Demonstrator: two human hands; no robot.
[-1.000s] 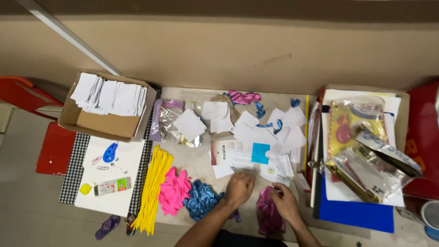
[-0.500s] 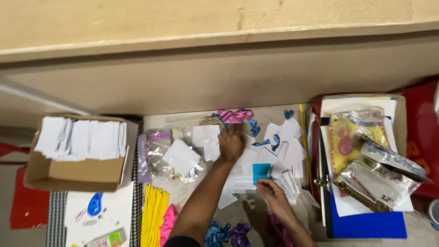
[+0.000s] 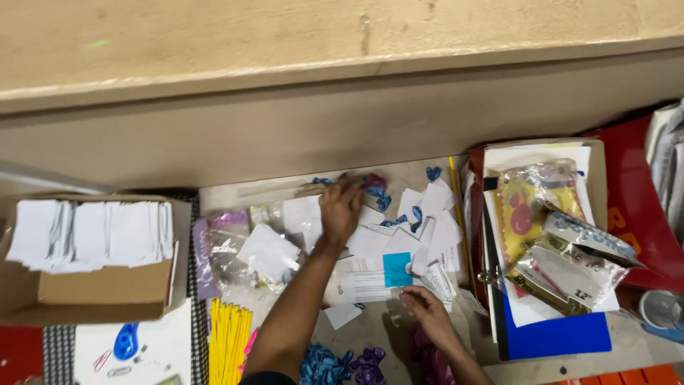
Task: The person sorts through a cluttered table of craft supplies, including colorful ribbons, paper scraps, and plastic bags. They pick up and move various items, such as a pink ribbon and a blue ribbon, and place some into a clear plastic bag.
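2 hands work among white paper slips (image 3: pixel 370 242): left hand (image 3: pixel 340 207) lies flat, released, on them; right hand (image 3: pixel 426 305), grip indeterminate, rests beside a blue square label (image 3: pixel 397 269).

Left hand (image 3: pixel 340 207) on white paper slips (image 3: pixel 370 239); right hand (image 3: pixel 426 306) beside them.

The white paper cards (image 3: pixel 370 239) lie flat and scattered, overlapping (some tilted), at the table's middle. Small blue balloons (image 3: pixel 377 194) sit limp among them toward twelve o'clock. A loose white slip (image 3: pixel 436 279) rests at three o'clock of the pile, slanted.
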